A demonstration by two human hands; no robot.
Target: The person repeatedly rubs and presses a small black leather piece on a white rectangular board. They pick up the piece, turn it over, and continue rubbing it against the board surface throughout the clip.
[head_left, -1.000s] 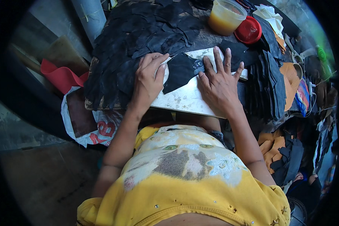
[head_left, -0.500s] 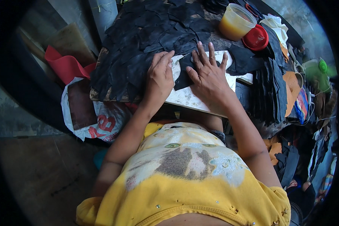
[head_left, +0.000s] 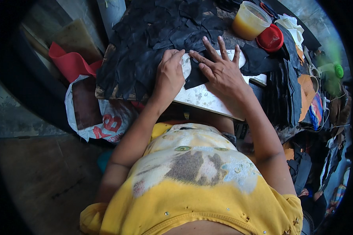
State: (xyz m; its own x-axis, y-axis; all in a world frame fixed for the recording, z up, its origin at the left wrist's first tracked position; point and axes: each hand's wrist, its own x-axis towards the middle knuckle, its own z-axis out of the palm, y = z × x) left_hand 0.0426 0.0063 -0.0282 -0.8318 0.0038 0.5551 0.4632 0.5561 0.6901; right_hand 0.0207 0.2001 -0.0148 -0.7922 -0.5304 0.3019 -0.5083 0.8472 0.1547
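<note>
Head view looks down past a yellow shirt (head_left: 192, 196) to two bare forearms reaching up onto a white cutting slab (head_left: 208, 100) smeared with grey marks. On that slab lies a black leather piece (head_left: 195, 76), pinned under both hands. The left hand (head_left: 169, 74) is curled, knuckles up, its fingertips (head_left: 180, 52) pressed at the piece's left edge; whether it grips a tool there cannot be told. The right hand (head_left: 221, 70) lies flat with fingers spread wide, palm on the piece's right part, its fingertips (head_left: 205, 39) reaching the slab's far edge. Left of the left hand's knuckles, a heap of black leather scraps (head_left: 145, 47) covers the bench and runs on beyond both sets of fingertips. Further left lie a red sheet (head_left: 68, 62) and a white printed bag (head_left: 106, 121). Beyond the right fingertips, well apart, stands a plastic tub of yellow glue (head_left: 249, 21) with its red lid (head_left: 270, 39) beside it.
</note>
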